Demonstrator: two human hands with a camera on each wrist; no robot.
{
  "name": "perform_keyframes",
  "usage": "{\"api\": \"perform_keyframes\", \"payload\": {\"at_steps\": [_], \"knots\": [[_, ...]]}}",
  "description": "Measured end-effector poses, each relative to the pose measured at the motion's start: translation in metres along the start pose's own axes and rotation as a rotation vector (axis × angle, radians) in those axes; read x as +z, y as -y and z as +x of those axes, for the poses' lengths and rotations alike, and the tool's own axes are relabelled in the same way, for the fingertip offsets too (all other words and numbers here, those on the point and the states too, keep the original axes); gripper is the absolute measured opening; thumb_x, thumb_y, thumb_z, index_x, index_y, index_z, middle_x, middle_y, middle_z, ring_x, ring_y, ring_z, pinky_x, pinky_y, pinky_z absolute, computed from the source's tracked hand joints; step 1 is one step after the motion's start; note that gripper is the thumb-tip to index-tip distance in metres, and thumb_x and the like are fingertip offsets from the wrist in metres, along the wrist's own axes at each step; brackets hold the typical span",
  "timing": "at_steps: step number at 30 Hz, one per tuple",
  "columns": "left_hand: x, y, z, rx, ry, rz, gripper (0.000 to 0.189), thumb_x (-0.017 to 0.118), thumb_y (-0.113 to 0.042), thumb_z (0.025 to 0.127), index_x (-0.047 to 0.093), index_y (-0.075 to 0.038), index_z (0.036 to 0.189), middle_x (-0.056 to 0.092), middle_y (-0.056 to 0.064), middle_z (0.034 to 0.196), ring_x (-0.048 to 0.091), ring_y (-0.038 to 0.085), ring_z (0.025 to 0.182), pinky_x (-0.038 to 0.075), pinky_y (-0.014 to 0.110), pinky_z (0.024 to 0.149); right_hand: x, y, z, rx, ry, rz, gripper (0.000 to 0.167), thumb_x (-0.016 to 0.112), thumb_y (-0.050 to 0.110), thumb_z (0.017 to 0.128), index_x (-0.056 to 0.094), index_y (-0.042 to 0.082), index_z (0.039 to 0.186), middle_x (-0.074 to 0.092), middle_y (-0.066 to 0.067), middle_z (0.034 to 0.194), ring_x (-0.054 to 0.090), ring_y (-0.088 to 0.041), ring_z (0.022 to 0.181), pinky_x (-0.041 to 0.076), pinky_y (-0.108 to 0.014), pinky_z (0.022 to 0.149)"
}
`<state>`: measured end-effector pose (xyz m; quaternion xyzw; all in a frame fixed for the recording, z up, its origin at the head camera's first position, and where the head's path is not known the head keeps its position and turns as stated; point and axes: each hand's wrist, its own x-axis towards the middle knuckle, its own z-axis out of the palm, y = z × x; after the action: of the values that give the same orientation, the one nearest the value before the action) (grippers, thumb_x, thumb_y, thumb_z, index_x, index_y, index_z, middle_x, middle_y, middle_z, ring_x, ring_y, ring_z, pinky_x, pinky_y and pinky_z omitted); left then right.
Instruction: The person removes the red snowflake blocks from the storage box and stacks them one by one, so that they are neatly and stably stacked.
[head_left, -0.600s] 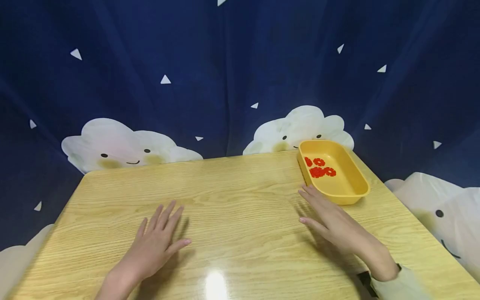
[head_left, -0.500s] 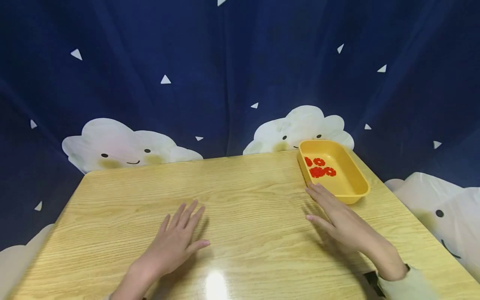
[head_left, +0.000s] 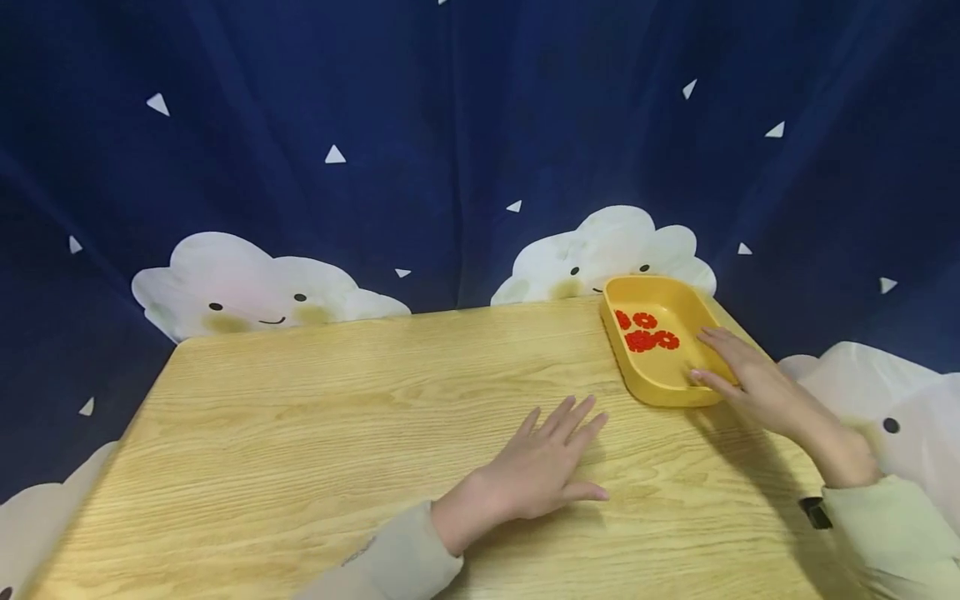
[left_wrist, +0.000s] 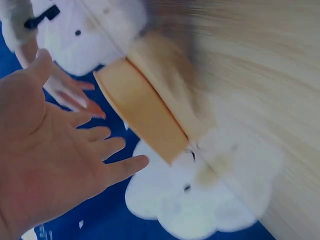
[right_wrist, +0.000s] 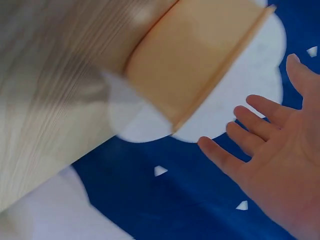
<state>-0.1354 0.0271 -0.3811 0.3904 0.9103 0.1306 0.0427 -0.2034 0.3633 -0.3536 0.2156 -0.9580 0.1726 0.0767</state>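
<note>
L hand [head_left: 536, 475] shifted right, over wood tbl [head_left: 300, 417]; navy cloud curtain [head_left: 420, 150] bhnd

Yellow tray [head_left: 666, 373]; red pieces [head_left: 641, 341]

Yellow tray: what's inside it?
Red notched discs lie toward the yellow tray's left; overlap prevents a sure count. The right hand hides part of the near right corner.

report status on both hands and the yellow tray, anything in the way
Right hand open at right side of yellow tray, contact unclear. Left hand open over table. Red pieces in tray. No obstruction seen.
</note>
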Motion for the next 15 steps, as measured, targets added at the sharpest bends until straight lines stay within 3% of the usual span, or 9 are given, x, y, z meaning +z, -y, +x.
{"api": "perform_keyframes", "payload": {"at_steps": [8,15], "knots": [[0.018,-0.034,0.075,-0.024,-0.03,0.207,0.087,0.034,-0.07,0.092,0.006,-0.023,0.159,-0.008,-0.002,0.164,-0.004,0.016,0.149,0.018,0.045,0.117,-0.006,-0.053,0.041,0.085,0.095,-0.046,0.066,0.055,0.03,0.101,0.033,-0.018,0.141,0.025,-0.041,0.146,0.022,-0.057,0.135,0.018,-0.067,0.108],[0.033,-0.047,0.106,-0.104,-0.036,0.338,0.087,0.028,-0.073,0.091,-0.001,-0.025,0.158,-0.013,-0.004,0.163,-0.007,0.014,0.148,0.013,0.044,0.118,0.001,-0.086,0.072,0.141,0.199,0.007,0.069,0.045,0.032,0.105,0.02,-0.02,0.144,0.017,-0.044,0.146,0.01,-0.057,0.138,0.008,-0.062,0.113]]}}
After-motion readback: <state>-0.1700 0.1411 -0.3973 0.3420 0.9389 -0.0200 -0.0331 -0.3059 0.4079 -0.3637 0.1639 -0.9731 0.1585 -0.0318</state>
